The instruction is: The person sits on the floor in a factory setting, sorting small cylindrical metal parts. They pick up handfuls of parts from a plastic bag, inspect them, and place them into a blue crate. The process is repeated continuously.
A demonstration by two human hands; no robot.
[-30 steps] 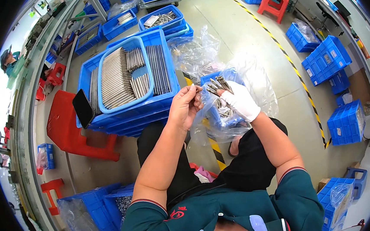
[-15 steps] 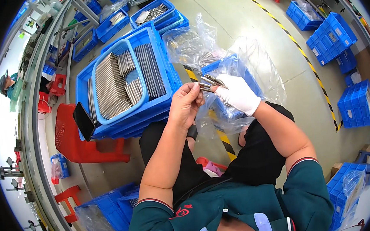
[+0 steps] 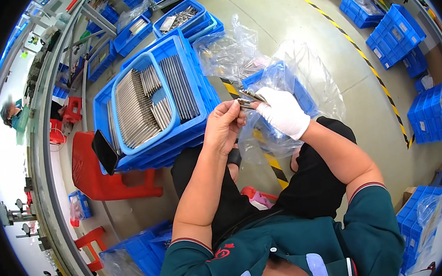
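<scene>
My bare left hand (image 3: 223, 126) is closed in a pinch, thumb and forefinger on the end of a slim metal rod. My right hand (image 3: 284, 114), in a white glove, grips several silvery metal rods (image 3: 252, 95) in a bundle, their ends pointing left toward my left fingertips. Both hands meet above my knees, over a blue crate (image 3: 305, 96) lined with clear plastic. To the left, a light-blue tray (image 3: 175, 106) bears rows of similar rods (image 3: 133, 111). It rests on stacked blue crates (image 3: 191, 127), with darker rods (image 3: 177, 87) beside it.
A dark phone-like slab (image 3: 105, 152) leans at the stack's near left corner, above a red stool (image 3: 91, 174). Clear plastic bags (image 3: 229, 49) lie beyond my hands. Blue crates (image 3: 397, 36) line the right side. Another person (image 3: 17, 115) is at far left.
The whole view has shifted slightly, with the stool and the near crates a little farther right. My hands keep nearly the same pose, still holding the rods together.
</scene>
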